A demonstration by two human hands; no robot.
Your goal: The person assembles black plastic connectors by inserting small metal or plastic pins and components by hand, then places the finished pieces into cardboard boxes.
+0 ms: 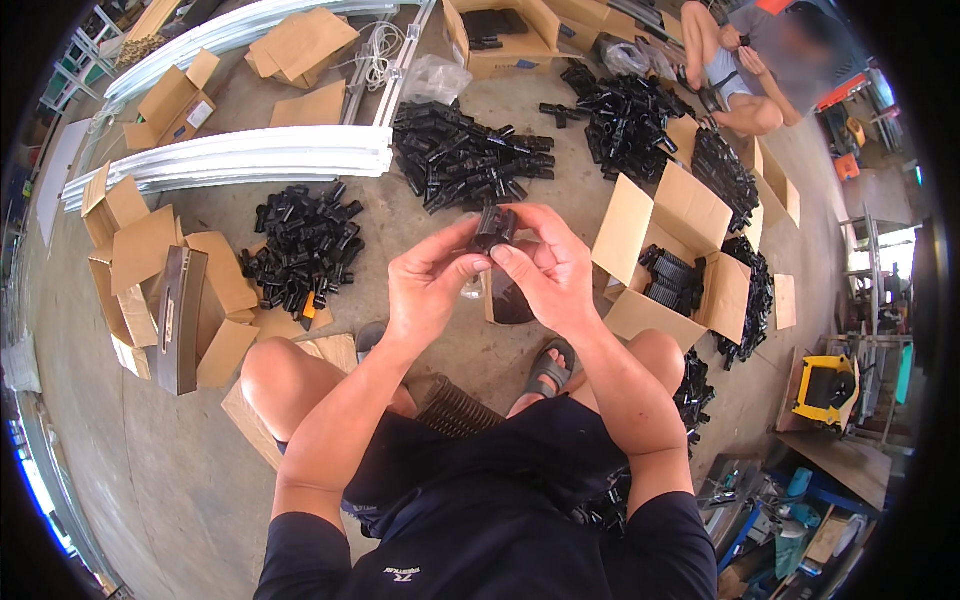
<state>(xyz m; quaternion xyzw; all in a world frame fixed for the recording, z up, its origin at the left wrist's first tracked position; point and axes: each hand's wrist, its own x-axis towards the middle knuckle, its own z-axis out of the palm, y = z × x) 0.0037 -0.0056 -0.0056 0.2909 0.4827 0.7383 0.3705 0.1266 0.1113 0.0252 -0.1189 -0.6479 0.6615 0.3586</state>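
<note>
Between my two hands, out in front of my knees, I hold a small black ribbed plastic part point(492, 228); its exact kind is hard to tell. My left hand point(432, 275) pinches it from the left with thumb and fingertips. From the right, my right hand point(548, 268) grips the same piece, its thumb on the near side. Below the hands, a small open box point(510, 298) stands on the floor, partly covered by my right hand. Beyond my fingers lies a heap of similar black parts point(465, 155).
More black parts lie in heaps at left point(305, 245) and far right point(630, 120). An open carton point(690, 215) at right holds stacked black pieces. Cardboard boxes point(130, 240) and long white metal profiles point(250, 155) lie left. Another person point(750, 75) sits at the far right.
</note>
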